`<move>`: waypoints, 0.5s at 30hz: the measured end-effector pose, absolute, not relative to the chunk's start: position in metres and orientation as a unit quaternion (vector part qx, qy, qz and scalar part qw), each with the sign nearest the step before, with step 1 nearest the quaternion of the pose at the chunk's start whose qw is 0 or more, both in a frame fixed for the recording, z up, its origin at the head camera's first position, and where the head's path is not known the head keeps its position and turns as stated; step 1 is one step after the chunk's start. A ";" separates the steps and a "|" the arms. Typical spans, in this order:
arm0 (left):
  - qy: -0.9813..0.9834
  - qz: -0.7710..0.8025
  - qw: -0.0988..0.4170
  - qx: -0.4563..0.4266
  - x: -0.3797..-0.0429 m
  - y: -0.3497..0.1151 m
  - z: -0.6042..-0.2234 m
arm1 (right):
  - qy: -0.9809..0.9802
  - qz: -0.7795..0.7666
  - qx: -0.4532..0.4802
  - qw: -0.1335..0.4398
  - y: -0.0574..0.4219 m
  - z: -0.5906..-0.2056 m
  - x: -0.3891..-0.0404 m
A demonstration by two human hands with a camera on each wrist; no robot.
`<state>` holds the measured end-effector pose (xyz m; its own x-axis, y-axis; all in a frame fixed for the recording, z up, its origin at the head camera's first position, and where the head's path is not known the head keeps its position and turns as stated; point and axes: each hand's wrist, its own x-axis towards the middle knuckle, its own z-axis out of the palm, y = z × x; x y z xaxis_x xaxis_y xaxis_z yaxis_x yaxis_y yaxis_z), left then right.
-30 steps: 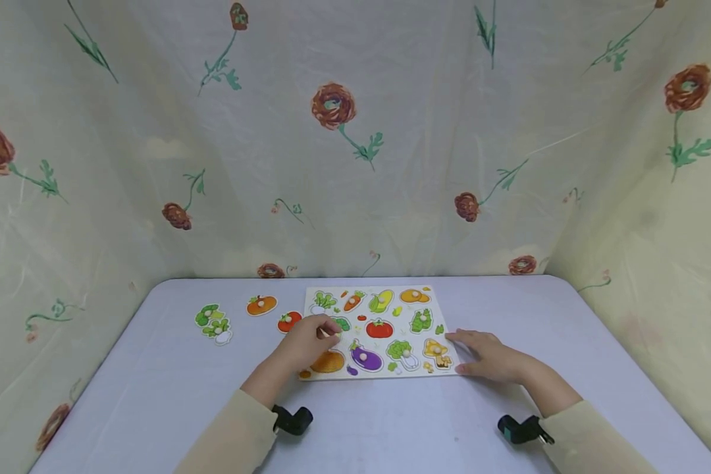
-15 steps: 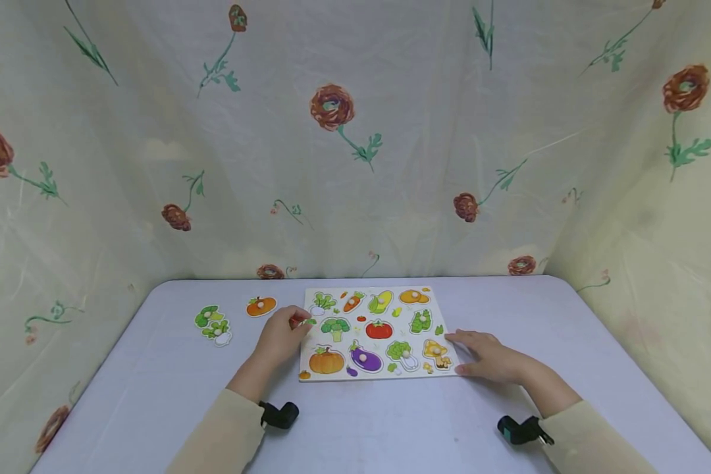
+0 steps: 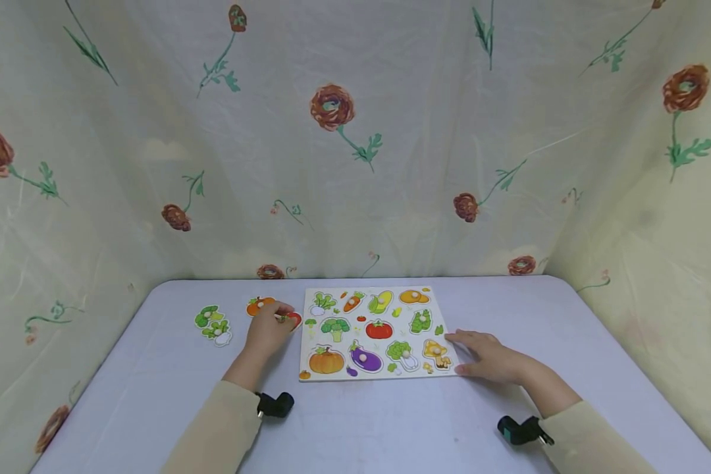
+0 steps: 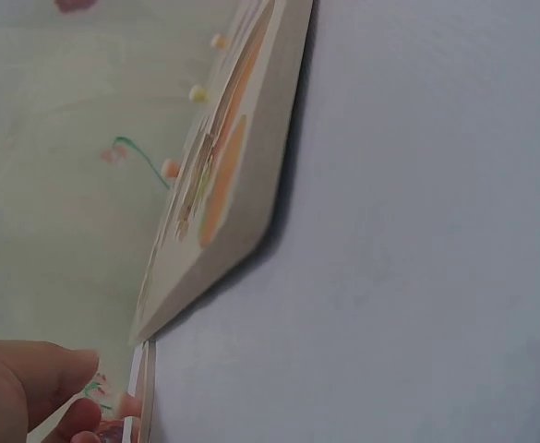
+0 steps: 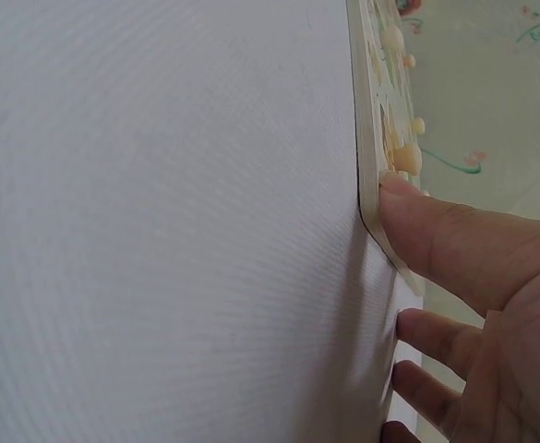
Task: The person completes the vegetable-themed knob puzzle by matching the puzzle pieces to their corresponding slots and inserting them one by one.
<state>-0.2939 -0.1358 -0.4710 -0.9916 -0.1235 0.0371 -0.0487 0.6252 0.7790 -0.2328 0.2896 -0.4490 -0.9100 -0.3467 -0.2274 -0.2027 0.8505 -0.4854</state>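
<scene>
In the head view my left hand [image 3: 268,332] is over the tomato piece [image 3: 294,318], just left of the white vegetable puzzle board [image 3: 343,375]. Its thumb and fingers [image 4: 71,365] show a gap between them in the left wrist view; contact with the piece is not clear. My right hand [image 3: 492,357] rests at the board's lower right corner. Its thumb touches the board's edge, with the other fingers extended along the side. Knobbed pieces sit in the board, among them an eggplant [image 3: 366,357] and a corn [image 3: 382,301]. Printed broccoli [image 3: 335,327], tomato [image 3: 379,329] and pumpkin [image 3: 326,361] show no knobs.
A pumpkin piece [image 3: 259,305] lies behind my left hand, partly hidden by it. Farther left, a broccoli piece [image 3: 207,316] touches or overlaps a leafy white vegetable piece [image 3: 217,332]. A flowered curtain [image 3: 391,217] stands behind and beside the white-covered table [image 3: 379,428].
My left hand has moved left, from above the board's printed broccoli to the tomato piece beside the board. My right hand and the board have stayed in place.
</scene>
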 end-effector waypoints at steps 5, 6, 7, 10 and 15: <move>-0.903 -0.423 0.038 0.056 -0.296 -0.139 -0.475 | 0.949 -0.232 -0.144 0.154 0.289 -0.449 -0.233; -0.904 -0.421 0.037 0.055 -0.297 -0.139 -0.475 | 0.949 -0.232 -0.144 0.155 0.289 -0.449 -0.233; -0.906 -0.419 0.037 0.054 -0.297 -0.140 -0.476 | 0.950 -0.232 -0.144 0.155 0.289 -0.449 -0.233; -0.908 -0.415 0.038 0.047 -0.297 -0.142 -0.477 | 0.950 -0.232 -0.141 0.157 0.289 -0.449 -0.233; -0.910 -0.410 0.033 0.056 -0.298 -0.142 -0.477 | 0.950 -0.230 -0.138 0.159 0.289 -0.448 -0.233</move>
<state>-0.2978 -0.1419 -0.4773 -0.9915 -0.1296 0.0141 -0.0752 0.6571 0.7500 -0.2328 0.2888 -0.4484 -0.9116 -0.3349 -0.2383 -0.1888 0.8561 -0.4811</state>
